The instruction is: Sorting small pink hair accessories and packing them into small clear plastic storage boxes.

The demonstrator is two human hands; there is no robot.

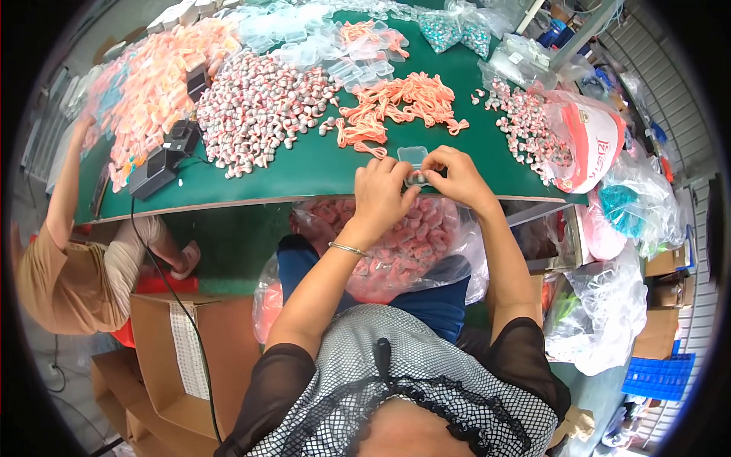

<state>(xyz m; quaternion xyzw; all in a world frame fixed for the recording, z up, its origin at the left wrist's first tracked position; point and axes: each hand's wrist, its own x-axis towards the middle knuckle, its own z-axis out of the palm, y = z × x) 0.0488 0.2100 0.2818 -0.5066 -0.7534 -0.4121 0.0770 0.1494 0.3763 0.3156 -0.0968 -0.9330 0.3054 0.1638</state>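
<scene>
We've got one green bench (297,179); stock is set around the near edge, likely for short reaches. One clear bag (470,236) of pink pieces below the edge, by the lap, probably saving bench room. Plugs (259,114): one big pile left, one smaller spill right; too many to count. Orange cords (411,99): one main heap dead ahead, strands tangled, no count. One pink-white sack (601,145), on its side beside the spill, perhaps for easy picking. We count three black boxes (156,174) at left. Left hand (381,186): grip holds the one clear case (413,155), lid up, at the near edge, seemingly to steady it. Right hand (457,175): grip narrow at its other side; rim or plug, we can't tell.
</scene>
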